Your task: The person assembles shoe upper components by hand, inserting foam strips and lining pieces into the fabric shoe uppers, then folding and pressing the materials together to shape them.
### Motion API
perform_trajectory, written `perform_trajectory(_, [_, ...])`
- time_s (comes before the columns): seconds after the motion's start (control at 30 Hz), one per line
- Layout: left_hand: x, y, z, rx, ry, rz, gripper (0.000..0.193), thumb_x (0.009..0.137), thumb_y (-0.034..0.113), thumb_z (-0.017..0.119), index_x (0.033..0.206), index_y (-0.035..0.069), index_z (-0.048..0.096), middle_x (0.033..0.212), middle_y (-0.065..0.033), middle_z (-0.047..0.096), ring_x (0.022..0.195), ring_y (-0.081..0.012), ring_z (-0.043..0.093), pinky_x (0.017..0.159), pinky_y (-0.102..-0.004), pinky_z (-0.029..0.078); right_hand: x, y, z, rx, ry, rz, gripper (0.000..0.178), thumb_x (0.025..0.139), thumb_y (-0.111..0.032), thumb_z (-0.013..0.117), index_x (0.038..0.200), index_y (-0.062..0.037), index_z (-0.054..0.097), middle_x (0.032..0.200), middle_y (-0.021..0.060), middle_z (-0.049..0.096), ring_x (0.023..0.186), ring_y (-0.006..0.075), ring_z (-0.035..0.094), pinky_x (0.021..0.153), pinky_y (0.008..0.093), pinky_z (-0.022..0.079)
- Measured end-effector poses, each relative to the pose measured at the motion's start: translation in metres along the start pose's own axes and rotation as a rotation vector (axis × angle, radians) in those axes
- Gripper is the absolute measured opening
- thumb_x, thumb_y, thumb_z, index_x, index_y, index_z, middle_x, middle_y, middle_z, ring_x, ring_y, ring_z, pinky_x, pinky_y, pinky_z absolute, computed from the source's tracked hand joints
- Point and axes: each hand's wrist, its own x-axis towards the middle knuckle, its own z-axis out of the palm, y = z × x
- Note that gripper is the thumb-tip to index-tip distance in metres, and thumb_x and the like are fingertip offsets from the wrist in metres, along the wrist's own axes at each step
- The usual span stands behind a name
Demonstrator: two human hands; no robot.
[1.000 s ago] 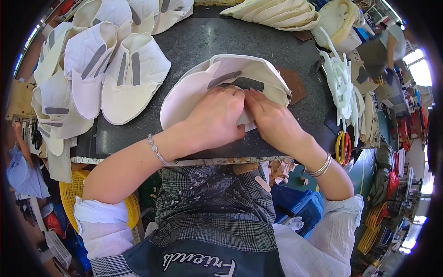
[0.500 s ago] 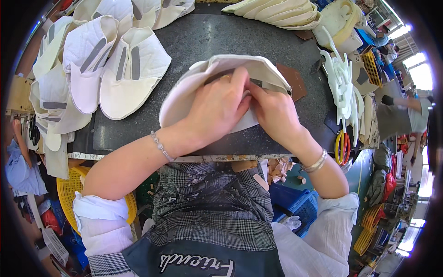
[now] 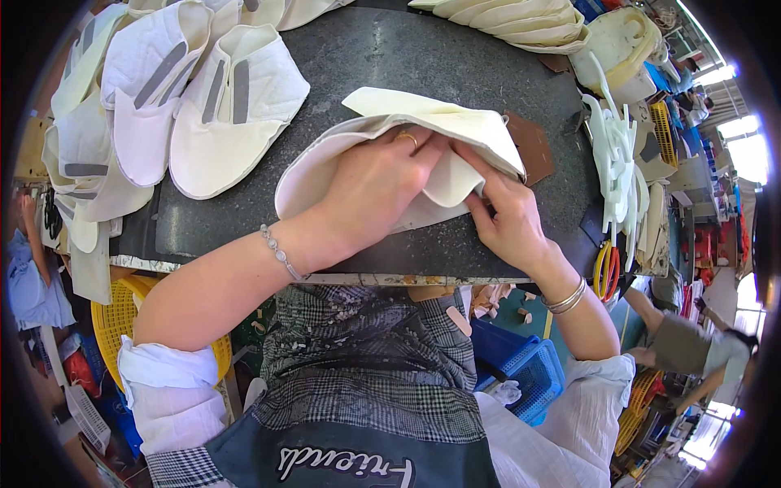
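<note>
A white shoe upper (image 3: 313, 167) is held just above the dark tabletop in front of me, its edges curled and a pale flap sticking out on the far side. My left hand (image 3: 374, 187) reaches inside it, the fingertips partly hidden by the fabric. On the other side, my right hand (image 3: 512, 215) grips a turned-up edge of the same upper between thumb and fingers. Several finished-looking white uppers with grey strips, such as the nearest white upper (image 3: 240, 114), lie to the left.
Stacked cream pieces (image 3: 508, 24) lie at the back. Beyond my right hand are a brown scrap (image 3: 529, 146), white plastic strips (image 3: 610, 154) and a yellow-handled tool (image 3: 606, 268). Below the table edge stand a yellow basket (image 3: 118, 325) and a blue basket (image 3: 533, 374). Another person (image 3: 691, 342) is at the right.
My right hand has moved right and slightly down, away from my left, drawing the upper's edge with it. A flap now shows on the far side. The person at right has moved nearer.
</note>
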Motion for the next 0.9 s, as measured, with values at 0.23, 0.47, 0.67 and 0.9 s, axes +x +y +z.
perform_trajectory(0.23, [-0.001,0.004,-0.005,0.034,-0.195,-0.052,0.034,0.079,0.007,0.06,0.112,0.003,0.056,0.089,-0.0145,0.067,0.087,-0.0255,0.067,0.066,-0.033,0.056,-0.004,0.015,-0.007,-0.153,-0.246,-0.131,0.037,0.074,0.007,0.062,0.11,0.0048,0.057,0.106,0.0242,0.063,0.097,0.0405,0.062,0.084,0.0407,0.052])
perform_trajectory(0.47, [-0.01,-0.004,-0.016,-0.727,-0.418,-0.485,0.044,0.087,0.006,0.049,0.131,0.002,0.05,0.134,-0.0204,0.05,0.124,-0.0339,0.049,0.103,-0.036,0.042,0.003,0.001,-0.026,-0.216,-0.58,-0.181,0.066,0.088,-0.039,0.061,0.139,-0.0026,0.043,0.142,0.0182,0.044,0.128,0.0368,0.043,0.108,0.045,0.036])
perform_trajectory(0.67, [-0.003,-0.003,-0.023,-0.108,-0.673,-0.16,0.044,0.085,0.003,0.048,0.129,-0.002,0.05,0.133,-0.0192,0.05,0.124,-0.0325,0.049,0.103,-0.0355,0.042,-0.001,0.022,-0.037,0.427,-0.61,-0.108,0.031,0.09,-0.019,0.06,0.112,0.0019,0.066,0.108,0.0235,0.065,0.122,0.0314,0.052,0.11,0.0445,0.033])
perform_trajectory(0.9, [0.004,-0.004,-0.024,-0.097,-0.532,-0.103,0.042,0.074,0.001,0.056,0.116,-0.007,0.054,0.121,-0.0209,0.058,0.101,-0.0354,0.062,0.087,-0.0401,0.051,0.019,-0.043,0.007,0.322,0.021,-0.035,0.068,0.075,-0.013,0.074,0.135,0.0009,0.044,0.131,0.0219,0.053,0.12,0.0379,0.054,0.101,0.0398,0.043])
